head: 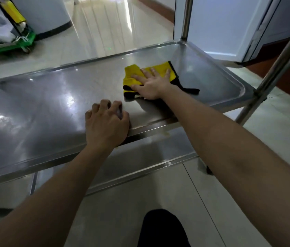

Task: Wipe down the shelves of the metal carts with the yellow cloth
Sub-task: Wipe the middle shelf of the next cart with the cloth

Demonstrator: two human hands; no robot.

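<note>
Yellow cloth on shelf, right grip pressing flat, left grip curled empty at rim

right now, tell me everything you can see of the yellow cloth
The yellow cloth is soft fabric with black trim and a black side showing at its folds. It lies rumpled but fairly flat on the right part of the upper steel shelf, one black corner trailing right. The right hand presses on it, fingers spread.

One wide-angle camera rides on the person's head, facing forward and steeply down. It looks from close above the cart's top shelf, tiled floor beyond.
</note>
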